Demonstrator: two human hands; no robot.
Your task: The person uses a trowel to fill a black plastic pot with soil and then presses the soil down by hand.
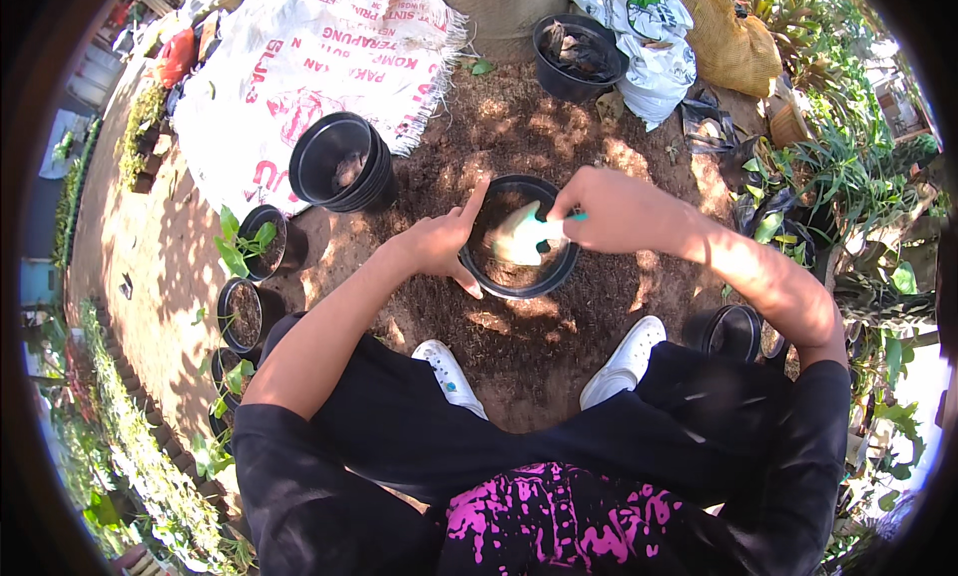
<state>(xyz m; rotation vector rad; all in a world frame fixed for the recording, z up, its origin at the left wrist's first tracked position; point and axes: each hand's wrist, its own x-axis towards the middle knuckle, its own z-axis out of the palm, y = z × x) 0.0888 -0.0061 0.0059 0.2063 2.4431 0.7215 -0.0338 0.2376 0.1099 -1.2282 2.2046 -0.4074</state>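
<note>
A black plastic plant pot (520, 292) stands upright on the soil between my feet, with some brown soil inside. My left hand (439, 242) steadies it from the left, thumb and index finger spread around its outer wall. Over the right rim, my right hand (599, 212) is closed on a small pale turquoise hand trowel (516, 239). Its sunlit blade is inside the pot, and a bit of turquoise handle shows past the fingers. Glare blurs the blade's edges, so I cannot tell whether soil lies on it.
Nested black pots (339, 167) stand at the left, beside a white woven sack (299, 77). Potted seedlings (239, 242) line the left side. A black pot of dark scraps (579, 57), white plastic bags (649, 57) and a tan sack (733, 42) are at the back. Another black pot (731, 334) sits near my right knee.
</note>
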